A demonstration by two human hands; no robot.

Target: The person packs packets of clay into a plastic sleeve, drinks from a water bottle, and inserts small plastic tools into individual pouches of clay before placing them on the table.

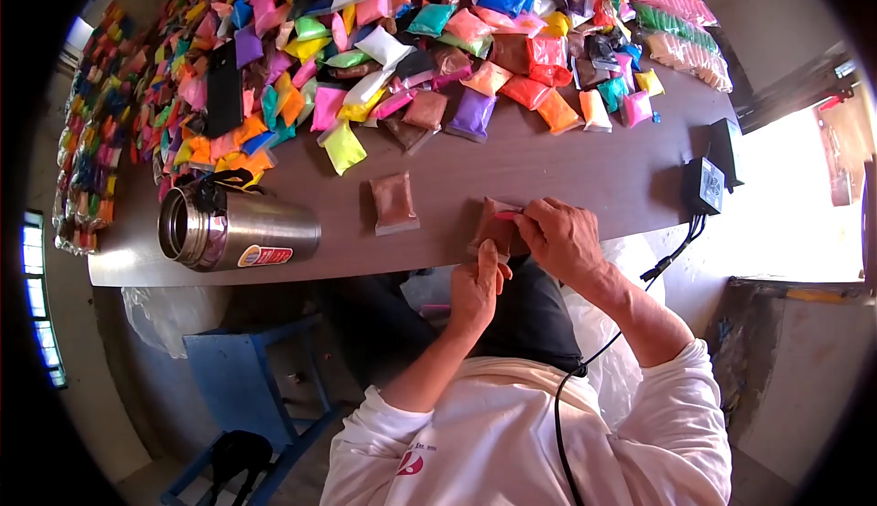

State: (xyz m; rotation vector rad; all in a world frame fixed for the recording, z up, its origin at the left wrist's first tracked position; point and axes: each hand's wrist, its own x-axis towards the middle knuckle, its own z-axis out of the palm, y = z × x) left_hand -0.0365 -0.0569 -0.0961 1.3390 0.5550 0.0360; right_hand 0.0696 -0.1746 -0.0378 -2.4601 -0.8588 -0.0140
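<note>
A small clear packet of brown filling lies at the table's near edge, between my hands. My left hand has its thumb and fingers closed on the packet's lower edge. Over the packet's right side, my right hand pinches a small bright pink object; its kind is mostly hidden by the fingers. The pink tip rests against or just above the packet; I cannot tell which. A second brown packet lies flat on the table to the left, apart from both hands.
A large heap of coloured packets covers the table's far side. An open steel flask lies at the left. A black box with cables sits at the right edge. A blue chair stands below left.
</note>
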